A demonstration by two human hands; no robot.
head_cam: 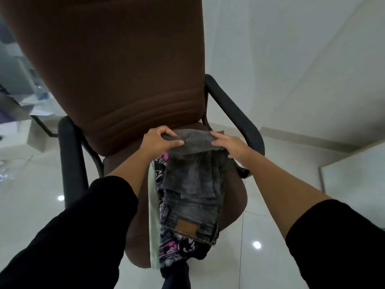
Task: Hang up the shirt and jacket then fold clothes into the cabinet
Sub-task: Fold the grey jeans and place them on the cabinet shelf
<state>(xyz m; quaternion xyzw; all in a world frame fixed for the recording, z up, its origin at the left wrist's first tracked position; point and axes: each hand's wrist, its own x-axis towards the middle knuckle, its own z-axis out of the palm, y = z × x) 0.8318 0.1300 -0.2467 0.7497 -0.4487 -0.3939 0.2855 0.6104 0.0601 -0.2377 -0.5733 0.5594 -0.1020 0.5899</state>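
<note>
On the chair seat, both hands pinch the jeans (left hand, right hand); fingers gripping the far fold. Draw it evenly toward the waistband, edges aligned.

Top of brown fabric office chair backrest cut off by upper edge. Grey washed denim jeans cover most of black garment with pink and white print, type unclear; its lower end runs off bottom edge. Pale green cloth mostly hidden under both, only a strip shows. Left hand fingertips tucked under jeans fold. Shelving and clutter far left blurred, unidentifiable. Both black sleeves cropped by frame.
</note>
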